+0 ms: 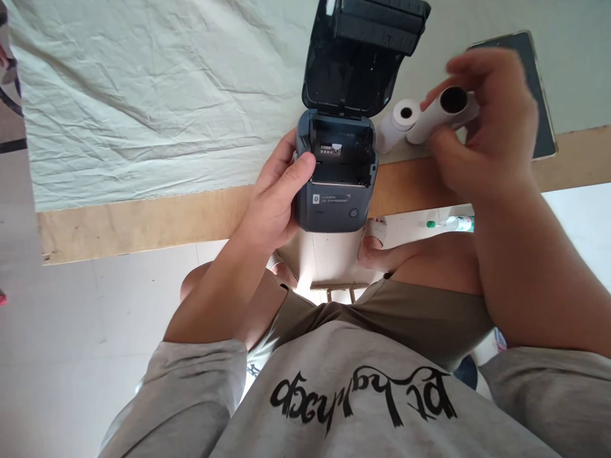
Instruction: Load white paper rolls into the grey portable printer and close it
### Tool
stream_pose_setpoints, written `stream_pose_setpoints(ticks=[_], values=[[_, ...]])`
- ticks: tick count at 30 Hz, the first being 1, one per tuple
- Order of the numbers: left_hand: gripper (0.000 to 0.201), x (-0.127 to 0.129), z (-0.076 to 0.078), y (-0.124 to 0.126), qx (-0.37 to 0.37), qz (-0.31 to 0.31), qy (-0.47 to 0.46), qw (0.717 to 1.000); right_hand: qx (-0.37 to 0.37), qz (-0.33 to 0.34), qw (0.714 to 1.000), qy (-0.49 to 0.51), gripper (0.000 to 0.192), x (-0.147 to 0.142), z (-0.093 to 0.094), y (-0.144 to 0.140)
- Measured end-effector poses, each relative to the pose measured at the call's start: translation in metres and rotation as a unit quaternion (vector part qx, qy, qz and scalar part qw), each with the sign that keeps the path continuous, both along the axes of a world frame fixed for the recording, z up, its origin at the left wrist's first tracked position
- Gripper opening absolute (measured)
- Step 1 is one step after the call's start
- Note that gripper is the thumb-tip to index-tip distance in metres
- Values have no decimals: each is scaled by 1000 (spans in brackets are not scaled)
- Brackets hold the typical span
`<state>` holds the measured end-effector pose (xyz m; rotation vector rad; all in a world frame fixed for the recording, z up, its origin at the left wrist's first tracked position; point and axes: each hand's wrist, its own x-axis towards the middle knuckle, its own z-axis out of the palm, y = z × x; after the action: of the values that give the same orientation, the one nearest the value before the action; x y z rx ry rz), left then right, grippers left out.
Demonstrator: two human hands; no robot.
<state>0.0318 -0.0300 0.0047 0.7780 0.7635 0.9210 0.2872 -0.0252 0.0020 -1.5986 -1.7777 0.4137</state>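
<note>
A dark portable label printer (337, 172) is tilted toward me at the table edge, its black lid (353, 70) swung up and its paper bay showing. My left hand (281, 184) grips its left side, thumb on the rim of the bay. My right hand (491, 121) is closed around a white paper roll (429, 121) with a wide dark core, thumb on the near side and a finger behind. Beside it, between roll and printer, a narrower-cored white paper roll (394, 130) stands on the cloth. Part of the held roll is hidden by my fingers.
A dark tablet-like device (537, 95) lies behind my right hand. Wrinkled pale green cloth (157, 95) covers the table, leaving a bare wooden front edge (143, 222). Below on the floor lies a bottle with a green cap (458, 223), near my feet.
</note>
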Motion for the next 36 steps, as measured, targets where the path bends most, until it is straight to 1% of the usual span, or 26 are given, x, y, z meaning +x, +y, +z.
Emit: stream_pose_setpoints(ticks=[2,4,6,8,9,10,11,12,13,14,15,16,17,18,19,20,21,23,25,26,29,31,32,34,36], values=[[22,0,0,0,0,0,0,1000,-2,1,999,-52,53,-3,-1,-1],[22,1,0,0,1,4,-8,1000,0,-21,995,-94,44,-4,-2,0],[21,1,-2,1,2,4,-16,1000,-5,-40,995,-96,44,-1,-4,1],[21,1,-3,1,5,1,-14,1000,16,-35,997,-65,56,6,-7,3],[22,0,-4,1,6,-2,-8,1000,49,-17,998,-35,64,10,-9,4],[22,0,-4,1,6,-6,-1,1000,97,10,995,1,70,14,-10,6],[24,0,-3,1,3,-7,7,1000,152,41,987,40,72,16,-11,7],[25,-1,-3,1,0,-8,14,1000,203,68,973,80,68,16,-10,7],[27,-1,-3,1,-4,-8,20,1000,239,88,960,117,60,13,-8,6],[29,-1,-2,1,-6,-9,24,1000,253,101,951,147,51,8,-5,4],[31,-2,-2,1,-5,-7,26,1000,242,103,949,176,46,0,-2,0],[32,-2,-2,1,-1,-6,27,1000,207,110,953,192,46,-10,3,-5],[34,-2,-2,0,3,-5,27,1000,188,153,953,181,47,-21,8,-10],[34,-1,-3,0,6,-5,26,1000,148,184,957,168,50,-32,12,-14],[35,-1,-3,0,8,-4,23,1000,116,207,960,149,52,-43,16,-18],[36,-1,-4,-1,9,-2,20,1000,101,223,962,121,51,-53,20,-21],[36,-1,-4,-1,11,0,15,1000,86,209,970,91,48,-61,23,-23],[34,-1,-5,-1,19,-1,2,1000,74,150,986,18,39,-71,27,-22],[31,-1,-6,-1,27,-7,-5,1000,64,94,992,-47,32,-75,28,-18],[31,-1,-6,-1,28,-9,-7,1000,62,83,992,-73,29,-76,28,-16],[32,-1,-5,-1,26,-8,-6,1000,61,81,988,-118,17,-77,26,-10],[29,-1,-3,-1,24,-12,-1,1000,63,88,987,-121,8,-78,26,-9],[27,-1,-3,-1,23,-12,3,1000,66,93,987,-116,7,-79,26,-10],[25,-1,-2,-1,22,-7,9,1000,75,98,987,-101,11,-80,27,-13],[26,0,-3,-1,31,-2,1,1000,89,102,986,-98,13,-81,28,-18]])
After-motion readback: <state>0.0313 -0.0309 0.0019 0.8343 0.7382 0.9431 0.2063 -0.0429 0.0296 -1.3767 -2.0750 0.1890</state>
